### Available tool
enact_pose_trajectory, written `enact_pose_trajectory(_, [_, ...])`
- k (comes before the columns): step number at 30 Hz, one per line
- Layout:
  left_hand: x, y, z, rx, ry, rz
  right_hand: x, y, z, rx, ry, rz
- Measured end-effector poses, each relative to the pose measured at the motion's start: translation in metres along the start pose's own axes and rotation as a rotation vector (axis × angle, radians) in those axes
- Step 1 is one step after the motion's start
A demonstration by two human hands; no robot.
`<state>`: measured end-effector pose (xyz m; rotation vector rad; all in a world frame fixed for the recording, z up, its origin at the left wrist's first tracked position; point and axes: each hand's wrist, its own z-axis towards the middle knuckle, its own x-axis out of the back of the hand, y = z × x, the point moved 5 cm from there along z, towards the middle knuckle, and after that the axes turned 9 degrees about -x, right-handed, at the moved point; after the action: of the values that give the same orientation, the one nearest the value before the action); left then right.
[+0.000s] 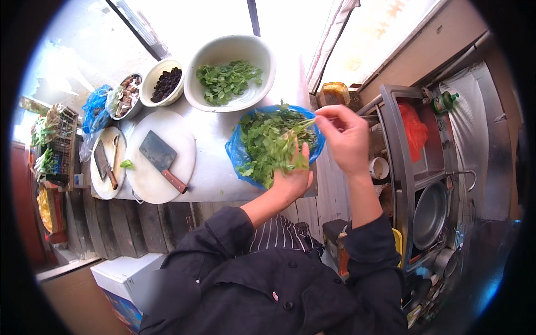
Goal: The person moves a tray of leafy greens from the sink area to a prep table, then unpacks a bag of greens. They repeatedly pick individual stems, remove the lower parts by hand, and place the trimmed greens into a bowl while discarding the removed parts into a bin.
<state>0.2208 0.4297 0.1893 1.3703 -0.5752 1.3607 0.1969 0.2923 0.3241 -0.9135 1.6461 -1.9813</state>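
My left hand point(293, 177) is closed around a leafy bunch of cilantro point(283, 149) over a blue plastic bag point(232, 149) at the table's right end. More of the same greens point(257, 134) fill that bag. Just right of it, thumb and fingers of my right hand point(347, 137) pinch the thin stem ends of the cilantro. Behind the bag stands a large white basin point(259, 53) with loose green leaves point(226, 81) lying in it.
Left on the table, a cleaver point(159, 152) lies on a round white cutting board point(142, 125); a second knife point(101, 161) rests on a smaller board. A bowl of dark pieces point(167, 84) stands behind. A metal sink point(430, 151) is at the right.
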Motion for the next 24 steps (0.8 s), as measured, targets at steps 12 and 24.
enact_pose_trajectory(12, [-0.001, -0.01, 0.003, 0.154, -0.033, -0.1, 0.044, -0.075, -0.019, 0.218, 0.157, 0.161])
enact_pose_trajectory(24, [0.121, 0.001, -0.025, 0.211, -0.122, -1.037, 0.157, 0.046, -0.076, -0.321, 0.299, 0.803])
